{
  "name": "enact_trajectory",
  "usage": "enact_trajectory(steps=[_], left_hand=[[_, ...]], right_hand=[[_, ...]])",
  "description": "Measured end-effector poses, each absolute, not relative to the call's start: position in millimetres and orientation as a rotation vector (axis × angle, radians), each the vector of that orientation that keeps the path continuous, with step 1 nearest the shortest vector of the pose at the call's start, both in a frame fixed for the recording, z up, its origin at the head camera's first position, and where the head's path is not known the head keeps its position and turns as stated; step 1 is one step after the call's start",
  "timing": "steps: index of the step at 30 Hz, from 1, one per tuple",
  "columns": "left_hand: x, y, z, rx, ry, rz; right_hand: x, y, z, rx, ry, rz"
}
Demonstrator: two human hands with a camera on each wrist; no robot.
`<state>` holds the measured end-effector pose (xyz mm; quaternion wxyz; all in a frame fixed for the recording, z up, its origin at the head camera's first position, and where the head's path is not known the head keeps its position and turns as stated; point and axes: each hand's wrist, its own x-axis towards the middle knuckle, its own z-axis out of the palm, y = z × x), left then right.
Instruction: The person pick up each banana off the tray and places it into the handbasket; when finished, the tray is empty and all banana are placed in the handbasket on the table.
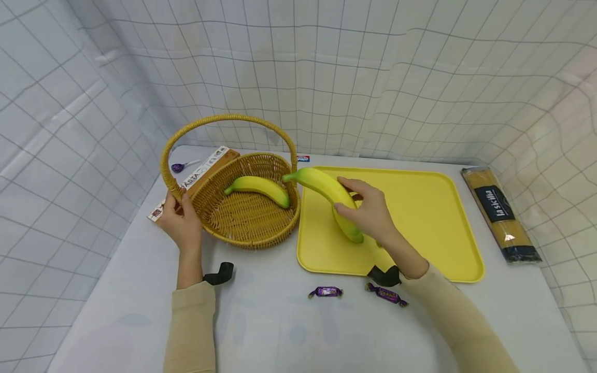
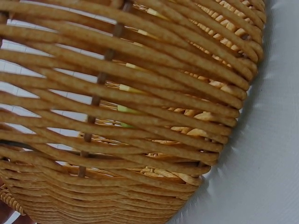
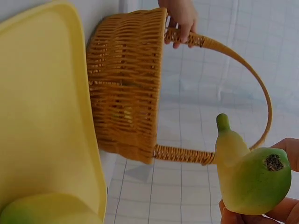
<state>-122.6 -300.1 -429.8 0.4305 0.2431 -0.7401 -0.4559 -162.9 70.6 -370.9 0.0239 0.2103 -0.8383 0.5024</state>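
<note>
Head view showed the left hand (image 1: pixel 183 224) gripping the handle (image 1: pixel 228 118) of the wicker basket (image 1: pixel 261 242), the right hand (image 1: pixel 371 213) gripping a banana (image 1: pixel 322 182) beside it, seemingly mid-transfer, needing lowering inside.

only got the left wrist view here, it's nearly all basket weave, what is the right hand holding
observer: The right hand grips a banana.
operator: ok, any more bananas outside the basket
observer: Yes, at least another banana lies on the yellow tray, partly hidden by the held one in the head view.
operator: and what's on the far side of that tray, away from the basket
observer: A pack labelled la sicilia lies there, off the tray.
</note>
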Motion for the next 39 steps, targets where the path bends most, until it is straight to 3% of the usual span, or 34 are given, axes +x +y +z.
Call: enact_trajectory(steps=[10,21,39], left_hand=[[-121.7,-301.0,-429.5,0.610,-1.836,-1.131],[-120.4,-298.7,-427.1,0.600,-1.804,-1.158],[-121.5,-297.9,-428.0,0.582,-1.810,-1.144]], right_hand=[[-159.4,7.7,-359.1,0.887,-2.538,1.553],[-171.3,-56.9,-367.4,0.977,-2.666,1.390],[-200.4,-113.1,-405.5,0.809,-3.044,1.101]])
